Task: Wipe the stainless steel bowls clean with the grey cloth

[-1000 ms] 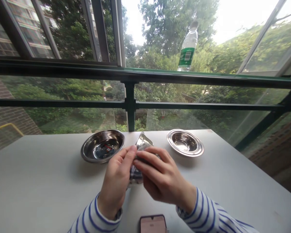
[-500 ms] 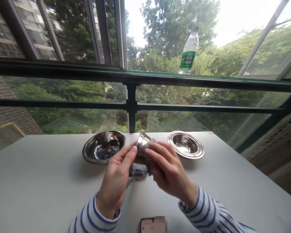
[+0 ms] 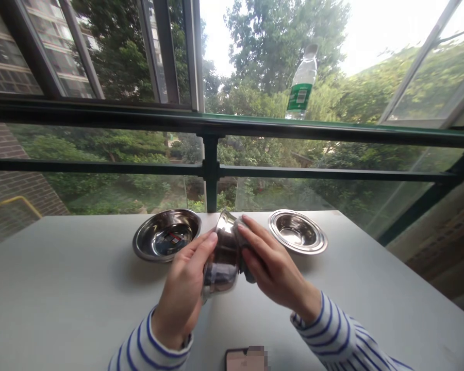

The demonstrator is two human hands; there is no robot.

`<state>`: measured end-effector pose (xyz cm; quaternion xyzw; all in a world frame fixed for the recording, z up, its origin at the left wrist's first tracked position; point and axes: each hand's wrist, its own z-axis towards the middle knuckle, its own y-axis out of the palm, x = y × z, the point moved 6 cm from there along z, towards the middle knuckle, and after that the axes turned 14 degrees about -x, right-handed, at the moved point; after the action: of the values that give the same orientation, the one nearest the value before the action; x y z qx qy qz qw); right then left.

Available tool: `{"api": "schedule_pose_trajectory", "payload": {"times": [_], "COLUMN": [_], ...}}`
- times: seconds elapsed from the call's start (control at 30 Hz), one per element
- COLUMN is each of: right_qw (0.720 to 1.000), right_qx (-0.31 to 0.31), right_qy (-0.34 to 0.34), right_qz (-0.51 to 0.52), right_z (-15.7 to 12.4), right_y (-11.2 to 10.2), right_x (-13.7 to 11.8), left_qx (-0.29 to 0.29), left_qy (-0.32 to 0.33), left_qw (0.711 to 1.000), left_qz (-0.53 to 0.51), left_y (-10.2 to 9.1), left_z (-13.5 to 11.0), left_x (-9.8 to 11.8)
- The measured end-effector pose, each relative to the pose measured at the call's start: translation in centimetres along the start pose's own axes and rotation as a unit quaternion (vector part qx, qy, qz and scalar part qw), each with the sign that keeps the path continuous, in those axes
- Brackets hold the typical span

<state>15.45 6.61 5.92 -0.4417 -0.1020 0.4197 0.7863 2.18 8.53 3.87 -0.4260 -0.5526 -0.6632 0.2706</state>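
My left hand [image 3: 185,286] grips a small steel bowl [image 3: 222,260] tipped on its side above the white table [image 3: 62,288]. Its underside faces me. My right hand [image 3: 268,268] presses a grey cloth [image 3: 242,229] against the bowl's right side near the rim, fingers closed on the cloth. Both wrists wear blue-and-white striped sleeves.
A wider steel bowl [image 3: 166,239] sits on the table at the left, a rimmed steel dish [image 3: 297,232] at the right. A phone [image 3: 245,359] lies at the near edge. A water bottle [image 3: 302,82] stands on the green railing [image 3: 332,131] behind the table.
My right hand has slid with the cloth from the front of the bowl round to its right side, uncovering the bowl's underside. My left hand has kept its grip.
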Motion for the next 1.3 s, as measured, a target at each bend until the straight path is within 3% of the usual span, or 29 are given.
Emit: {"api": "schedule_pose_trajectory", "payload": {"times": [0.17, 0.3, 0.53, 0.67, 0.73, 0.93, 1.13, 1.2, 1.3], "right_qw": [0.992, 0.982, 0.998, 0.985, 0.982, 0.998, 0.992, 0.993, 0.999], "right_qx": [-0.047, -0.029, 0.022, -0.007, -0.009, 0.067, -0.015, -0.012, 0.038], "right_qy": [-0.098, -0.158, -0.045, -0.145, -0.160, 0.017, -0.112, -0.104, -0.016], "right_qz": [-0.060, -0.097, -0.032, -0.093, -0.099, 0.001, -0.054, -0.052, -0.016], "right_z": [-0.4, -0.5, -0.1, -0.5, -0.5, -0.1, -0.2, -0.2, 0.0], "right_y": [1.5, 1.3, -0.6, 0.6, 0.7, -1.1, 0.6, 0.4, -0.9], "right_x": [-2.5, -3.4, -0.8, -3.0, -3.2, 0.4, -2.7, -2.5, -0.6], "left_qx": [0.028, -0.002, -0.034, -0.032, -0.040, -0.087, -0.075, -0.089, -0.123], "left_qy": [0.043, 0.035, 0.006, 0.026, 0.033, -0.015, 0.023, 0.018, -0.015], "left_qw": [0.998, 0.999, 0.999, 0.999, 0.998, 0.994, 0.996, 0.994, 0.989], "left_qz": [-0.025, -0.007, 0.015, 0.015, 0.021, 0.062, 0.053, 0.062, 0.085], "left_y": [-0.9, -0.8, -0.3, -0.8, -0.9, 0.1, -0.7, -0.6, 0.1], "left_z": [0.2, 0.5, 0.3, 0.6, 0.7, 0.3, 0.7, 0.7, 0.5], "left_x": [0.5, 0.4, -0.2, -0.2, -0.2, -0.6, -0.2, -0.2, -0.6]}}
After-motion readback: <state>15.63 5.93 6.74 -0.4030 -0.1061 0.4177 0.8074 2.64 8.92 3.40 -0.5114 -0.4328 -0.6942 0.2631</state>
